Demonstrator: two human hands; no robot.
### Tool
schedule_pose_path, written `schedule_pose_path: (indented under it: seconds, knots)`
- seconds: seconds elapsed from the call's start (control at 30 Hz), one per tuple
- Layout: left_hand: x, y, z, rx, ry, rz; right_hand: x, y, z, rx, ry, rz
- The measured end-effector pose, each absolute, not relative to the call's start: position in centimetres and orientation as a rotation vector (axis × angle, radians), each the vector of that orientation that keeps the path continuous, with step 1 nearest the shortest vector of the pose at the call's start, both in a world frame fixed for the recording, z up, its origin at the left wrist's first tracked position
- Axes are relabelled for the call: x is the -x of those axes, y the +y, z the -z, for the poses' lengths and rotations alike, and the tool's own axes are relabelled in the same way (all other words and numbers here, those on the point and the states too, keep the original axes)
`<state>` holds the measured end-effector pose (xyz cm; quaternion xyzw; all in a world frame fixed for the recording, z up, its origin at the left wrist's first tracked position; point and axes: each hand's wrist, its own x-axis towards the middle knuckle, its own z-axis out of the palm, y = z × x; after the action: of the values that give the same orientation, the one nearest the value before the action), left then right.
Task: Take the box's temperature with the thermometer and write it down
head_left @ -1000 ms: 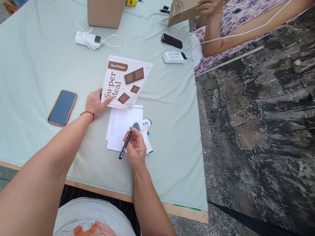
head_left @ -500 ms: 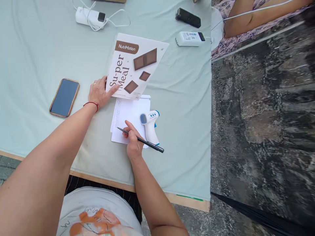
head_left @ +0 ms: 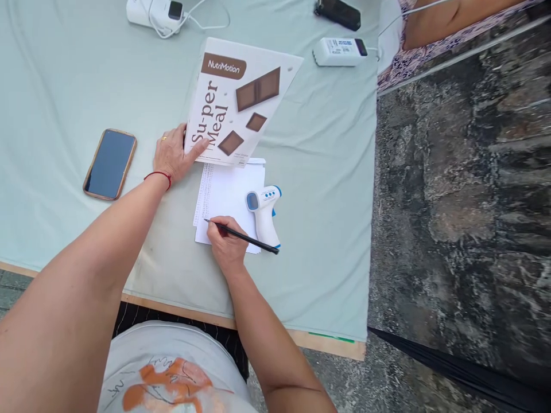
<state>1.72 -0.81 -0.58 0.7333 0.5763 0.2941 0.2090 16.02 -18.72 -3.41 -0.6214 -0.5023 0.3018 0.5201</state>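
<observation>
On the table [head_left: 318, 275], from left: one phone [head_left: 109, 164], wood-coloured rim, lying face up. One white device [head_left: 148, 12], cabled, farther back. Left hand [head_left: 174, 154], clamped on the "Su-per Meal" box [head_left: 262, 123], thumb across its printed face; the box overlaps the far end of some papers [head_left: 230, 192]. Right hand [head_left: 228, 244], closed around a black pen [head_left: 258, 242], nib at the papers' left part. One white-and-blue thermometer [head_left: 267, 221], just beside, partly over the papers.
</observation>
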Motion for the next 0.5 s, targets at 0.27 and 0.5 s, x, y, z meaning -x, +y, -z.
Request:
schedule_pose_path:
  seconds: [0.27, 0.5]
  knots:
    - [-1.68, -0.78, 0.68, -2.052, 1.597, -0.825, -16.15, -18.68, 3.45, 1.498, -1.315, -0.690]
    - [-1.64, -0.73, 0.77, -2.053, 1.589, -0.822, -16.06, -18.56, 3.29, 1.484, -1.356, -0.670]
